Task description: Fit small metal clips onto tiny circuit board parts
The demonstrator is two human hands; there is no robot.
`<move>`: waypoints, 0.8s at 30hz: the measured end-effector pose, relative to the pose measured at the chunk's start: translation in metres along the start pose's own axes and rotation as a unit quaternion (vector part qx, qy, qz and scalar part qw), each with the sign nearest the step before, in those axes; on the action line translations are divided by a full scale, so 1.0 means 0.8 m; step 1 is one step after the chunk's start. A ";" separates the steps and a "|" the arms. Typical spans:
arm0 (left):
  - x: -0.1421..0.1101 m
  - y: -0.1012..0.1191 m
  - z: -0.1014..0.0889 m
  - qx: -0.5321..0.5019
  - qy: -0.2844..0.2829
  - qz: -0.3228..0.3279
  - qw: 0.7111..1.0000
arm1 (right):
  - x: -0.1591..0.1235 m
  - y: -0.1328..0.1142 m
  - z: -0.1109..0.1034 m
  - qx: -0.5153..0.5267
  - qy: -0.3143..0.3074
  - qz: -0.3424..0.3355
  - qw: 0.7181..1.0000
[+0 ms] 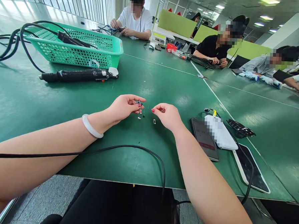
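Note:
My left hand (126, 107), with a pale bangle (91, 126) on its wrist, pinches a small circuit board (139, 103) between thumb and fingers. To its right, my right hand (167, 114) is closed in a pinch, thumb against fingertips. Whatever it may hold is too small to make out. Beneath the hands, tiny parts lie on the green table (126, 167): a little rectangular frame (154, 121), a pale piece (139, 118) and a dark speck (143, 116).
A black electric screwdriver (78, 75) lies before a green basket (77, 46) with thick cables. Phones (205, 138) and a white device (221, 132) sit at right. A black cable (127, 146) crosses my left forearm. Several people work around the table.

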State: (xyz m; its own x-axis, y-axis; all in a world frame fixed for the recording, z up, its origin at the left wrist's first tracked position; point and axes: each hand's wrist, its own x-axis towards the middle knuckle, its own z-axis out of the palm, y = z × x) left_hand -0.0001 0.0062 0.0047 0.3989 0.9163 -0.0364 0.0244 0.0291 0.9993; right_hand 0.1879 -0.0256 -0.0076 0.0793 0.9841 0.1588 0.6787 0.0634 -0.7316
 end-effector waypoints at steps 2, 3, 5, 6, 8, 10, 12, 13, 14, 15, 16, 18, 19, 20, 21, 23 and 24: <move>0.000 -0.001 0.000 -0.008 0.008 -0.004 1.000 | -0.001 0.001 0.001 -0.035 -0.024 -0.012 0.999; 0.000 -0.002 0.001 -0.012 0.012 -0.006 1.000 | -0.002 0.000 0.003 -0.053 -0.035 -0.027 0.998; -0.001 -0.003 0.003 -0.023 0.019 -0.015 0.999 | -0.004 -0.004 0.012 -0.090 -0.049 -0.069 0.992; -0.001 -0.004 0.004 -0.029 0.023 -0.023 0.999 | -0.005 -0.006 0.016 -0.105 -0.054 -0.086 0.989; 0.000 -0.005 0.005 -0.045 0.028 -0.039 0.998 | -0.006 -0.009 0.024 -0.130 -0.059 -0.106 0.984; 0.001 -0.006 0.005 -0.060 0.028 -0.048 0.997 | -0.006 -0.010 0.027 -0.143 -0.058 -0.113 0.982; 0.002 -0.007 0.004 -0.068 0.024 -0.050 0.996 | -0.005 -0.011 0.027 -0.141 -0.053 -0.117 0.982; 0.002 -0.007 0.003 -0.068 0.020 -0.050 0.996 | -0.005 -0.011 0.026 -0.129 -0.046 -0.117 0.984; 0.002 -0.007 0.003 -0.066 0.016 -0.050 0.996 | -0.005 -0.011 0.025 -0.108 -0.037 -0.115 0.987; 0.002 -0.007 0.003 -0.064 0.012 -0.051 0.997 | -0.006 -0.012 0.024 -0.082 -0.024 -0.112 0.990; 0.002 -0.007 0.004 -0.060 0.009 -0.051 0.997 | -0.006 -0.013 0.023 -0.053 -0.009 -0.108 0.993; 0.001 -0.006 0.005 -0.054 0.005 -0.049 0.997 | -0.007 -0.015 0.022 0.000 0.017 -0.099 0.995; 0.001 -0.006 0.005 -0.051 0.006 -0.048 0.998 | -0.008 -0.015 0.022 0.017 0.027 -0.096 0.995; 0.001 -0.006 0.006 -0.046 0.008 -0.047 0.998 | -0.008 -0.016 0.023 0.029 0.034 -0.093 0.995; 0.000 -0.006 0.006 -0.042 0.011 -0.043 0.998 | -0.009 -0.017 0.024 0.038 0.039 -0.090 0.994; 0.001 -0.007 0.006 -0.030 0.011 -0.032 0.999 | -0.009 -0.017 0.025 0.047 0.046 -0.083 0.994; 0.001 -0.008 0.006 -0.022 0.009 -0.025 0.999 | -0.008 -0.017 0.025 0.050 0.048 -0.080 0.994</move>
State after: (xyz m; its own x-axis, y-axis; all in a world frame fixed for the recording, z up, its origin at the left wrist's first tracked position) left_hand 0.0044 0.0051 -0.0017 0.3819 0.9202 -0.0862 0.0027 0.0921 0.9957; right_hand 0.1637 -0.0297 -0.0123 0.0496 0.9401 0.3373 0.6134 0.2379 -0.7531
